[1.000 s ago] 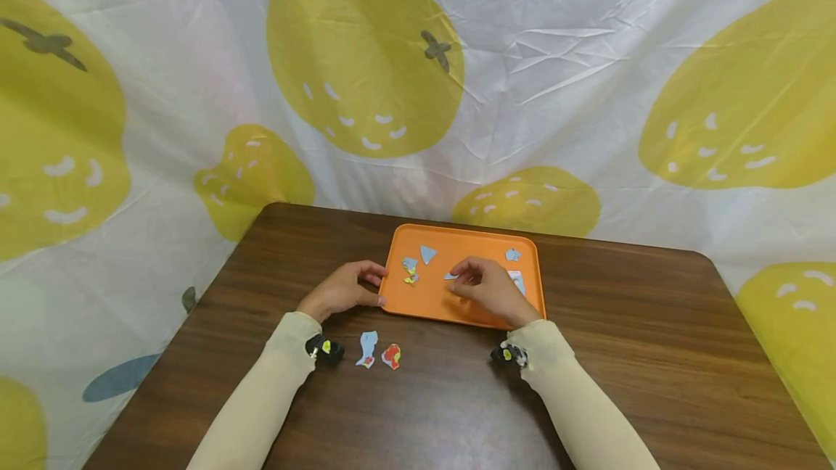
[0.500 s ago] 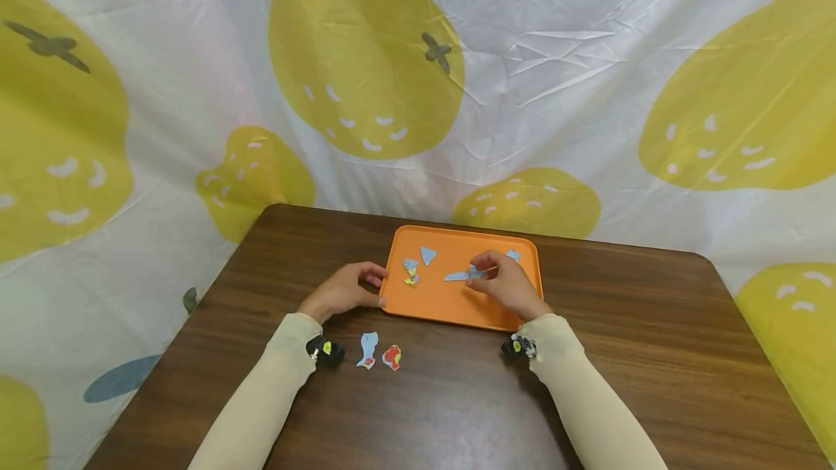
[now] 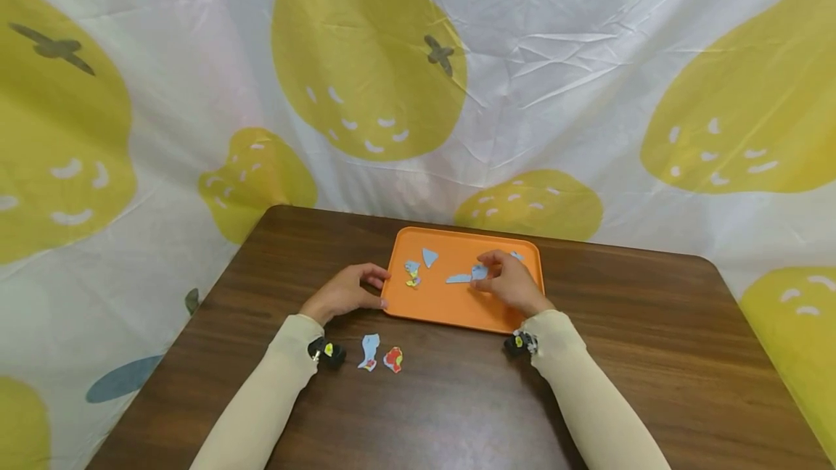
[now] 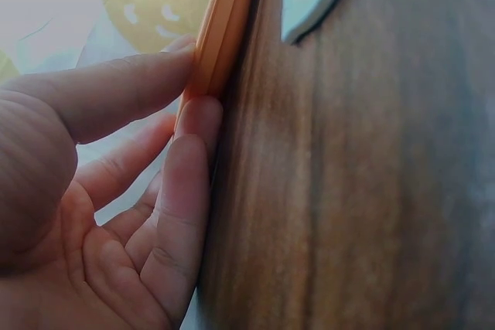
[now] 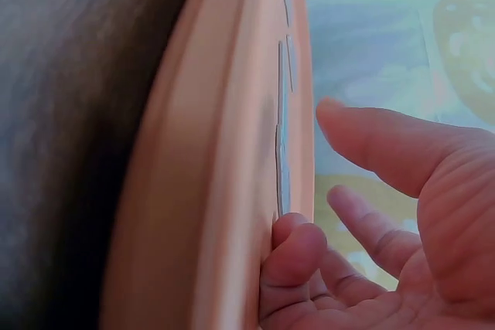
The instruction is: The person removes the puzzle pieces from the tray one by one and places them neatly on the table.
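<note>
On the wooden table lies an orange tray (image 3: 444, 305) with several flat, pale blue puzzle pieces on it. My left hand (image 3: 346, 290) holds the tray's near left corner; in the left wrist view the thumb and fingers meet the tray rim (image 4: 224, 28). Over the tray's right half is my right hand (image 3: 512, 285), thumb and index finger apart around a pale blue piece (image 3: 480, 272). That piece lies beside a long narrow piece (image 3: 459, 278). From the right wrist, the thumb (image 5: 379, 141) stands off the flat pieces, and a curled finger rests at the tray surface.
A triangular piece (image 3: 429, 257) and a blue and yellow cluster (image 3: 412, 273) lie on the tray's left side. Another piece (image 3: 517, 255) shows behind my right hand. On the table in front are a blue piece (image 3: 369, 350) and a red one (image 3: 394, 359). A lemon-patterned curtain (image 3: 522, 107) hangs behind.
My right hand has shifted to the right, uncovering the long narrow piece, and its fingers have spread from the piece beside it. My left hand stays at the tray corner.
</note>
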Motion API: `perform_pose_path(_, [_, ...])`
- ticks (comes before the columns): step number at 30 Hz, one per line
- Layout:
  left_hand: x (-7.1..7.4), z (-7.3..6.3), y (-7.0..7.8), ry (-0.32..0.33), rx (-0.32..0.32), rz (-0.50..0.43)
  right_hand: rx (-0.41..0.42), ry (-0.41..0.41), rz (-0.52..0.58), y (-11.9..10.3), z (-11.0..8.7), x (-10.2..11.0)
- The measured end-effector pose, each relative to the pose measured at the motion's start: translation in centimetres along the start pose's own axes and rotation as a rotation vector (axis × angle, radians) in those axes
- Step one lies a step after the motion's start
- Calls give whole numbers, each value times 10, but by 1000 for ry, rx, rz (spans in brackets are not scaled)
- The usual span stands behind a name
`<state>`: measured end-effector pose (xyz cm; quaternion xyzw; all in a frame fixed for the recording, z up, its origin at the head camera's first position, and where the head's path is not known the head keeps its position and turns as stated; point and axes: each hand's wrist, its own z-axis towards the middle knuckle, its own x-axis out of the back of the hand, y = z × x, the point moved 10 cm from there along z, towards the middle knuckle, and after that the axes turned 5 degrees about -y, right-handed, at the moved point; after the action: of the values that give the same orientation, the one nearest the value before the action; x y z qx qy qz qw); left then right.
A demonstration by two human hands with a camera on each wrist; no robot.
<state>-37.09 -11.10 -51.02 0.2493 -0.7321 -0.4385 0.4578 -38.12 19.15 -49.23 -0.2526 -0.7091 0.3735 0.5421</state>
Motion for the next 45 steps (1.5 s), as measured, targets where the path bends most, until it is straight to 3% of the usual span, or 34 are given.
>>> perform_pose_path(20, [-4, -1, 1, 4, -14, 17, 16, -10, -182, 1, 5, -1])
perform_pose_path(38, [-1, 1, 1, 8, -14, 19, 64, 27, -130, -6, -2, 3])
perform_pose_path(45, [0, 1, 0, 12, -19, 22, 119, -34, -82, -11, -4, 1])
